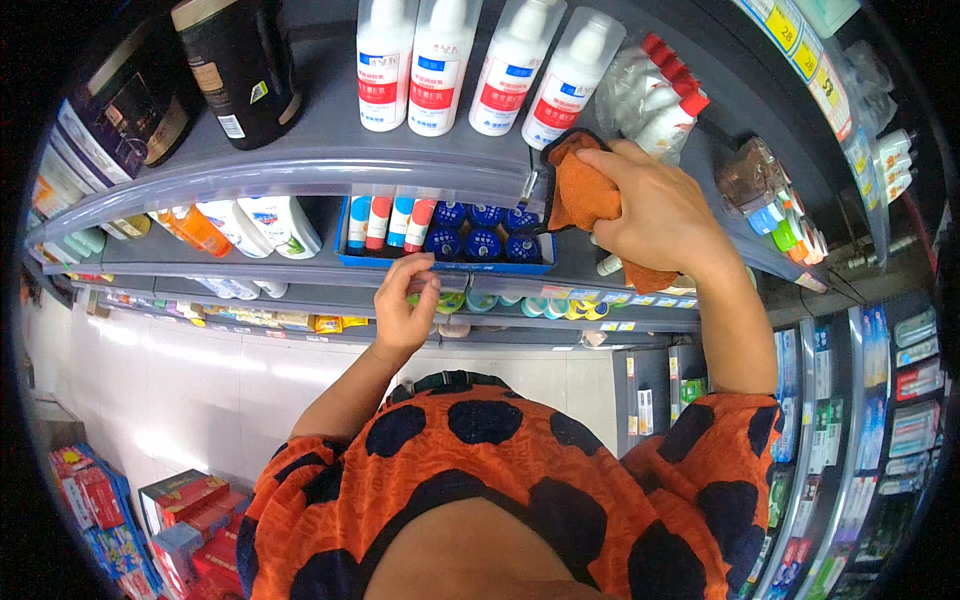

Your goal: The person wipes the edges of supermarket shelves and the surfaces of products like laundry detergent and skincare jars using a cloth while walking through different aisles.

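Note:
My right hand (660, 210) is closed on an orange cloth (585, 191) with a dark edge, held against the front edge of the upper shelf. Just behind the cloth stand white pump bottles (555, 105) with clear caps, several in a row. My left hand (409, 300) holds nothing; its curled fingers are at the front of a blue display box (450, 265) on the shelf below. In that box are red and blue tubes (380, 223) and round dark blue containers (484, 244). A clear price strip (337, 176) runs along the upper shelf's edge.
At the upper left stands a large black container (240, 75). Red-capped bottles in plastic (664, 112) are right of the pump bottles. White bottles (277, 225) stand left of the blue box. Red boxes (187, 517) lie at the lower left, and stocked shelves (832, 450) line the right.

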Tool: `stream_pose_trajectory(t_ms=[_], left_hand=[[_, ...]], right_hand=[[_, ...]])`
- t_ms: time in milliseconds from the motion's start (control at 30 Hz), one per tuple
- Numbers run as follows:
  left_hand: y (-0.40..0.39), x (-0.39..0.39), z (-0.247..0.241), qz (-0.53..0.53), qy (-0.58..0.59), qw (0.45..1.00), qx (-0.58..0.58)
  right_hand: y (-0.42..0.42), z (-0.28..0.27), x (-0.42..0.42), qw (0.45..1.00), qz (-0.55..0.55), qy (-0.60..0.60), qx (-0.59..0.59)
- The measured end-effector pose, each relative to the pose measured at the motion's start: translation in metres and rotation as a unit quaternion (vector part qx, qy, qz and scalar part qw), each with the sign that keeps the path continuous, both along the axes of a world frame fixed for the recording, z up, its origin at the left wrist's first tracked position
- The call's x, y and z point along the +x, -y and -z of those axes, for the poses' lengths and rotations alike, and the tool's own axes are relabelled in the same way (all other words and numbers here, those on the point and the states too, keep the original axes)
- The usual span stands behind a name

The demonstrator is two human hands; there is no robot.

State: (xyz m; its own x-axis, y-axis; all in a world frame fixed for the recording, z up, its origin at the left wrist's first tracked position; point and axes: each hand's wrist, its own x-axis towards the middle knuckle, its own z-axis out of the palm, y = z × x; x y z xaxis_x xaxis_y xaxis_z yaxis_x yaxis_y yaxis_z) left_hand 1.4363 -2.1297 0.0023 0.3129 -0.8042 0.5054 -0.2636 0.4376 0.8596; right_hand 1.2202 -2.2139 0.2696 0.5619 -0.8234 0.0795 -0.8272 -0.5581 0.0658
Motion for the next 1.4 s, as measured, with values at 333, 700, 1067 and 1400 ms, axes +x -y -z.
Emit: stream_pose_trajectory(t_ms=[333, 700, 1067, 1400], left_hand=[[-0.013, 0.022, 0.035, 0.048, 0.029, 0.996, 0.064], [-0.022, 0.049, 0.045, 0.104, 0.062, 0.988, 0.093], [-0.031, 0.04, 0.058, 0.176, 0.068, 0.967, 0.172], [-0.039, 0.02, 0.056, 0.207, 0.08, 0.945, 0.24]], right_hand=[[0.017, -0.023, -0.006, 0.996, 0.023, -0.058, 0.057], [0.044, -0.034, -0.007, 0.955, 0.112, 0.04, 0.273], [0.076, -0.037, -0.013, 0.916, 0.173, -0.059, 0.357], [0.083, -0.038, -0.004, 0.882, 0.133, 0.008, 0.452]])
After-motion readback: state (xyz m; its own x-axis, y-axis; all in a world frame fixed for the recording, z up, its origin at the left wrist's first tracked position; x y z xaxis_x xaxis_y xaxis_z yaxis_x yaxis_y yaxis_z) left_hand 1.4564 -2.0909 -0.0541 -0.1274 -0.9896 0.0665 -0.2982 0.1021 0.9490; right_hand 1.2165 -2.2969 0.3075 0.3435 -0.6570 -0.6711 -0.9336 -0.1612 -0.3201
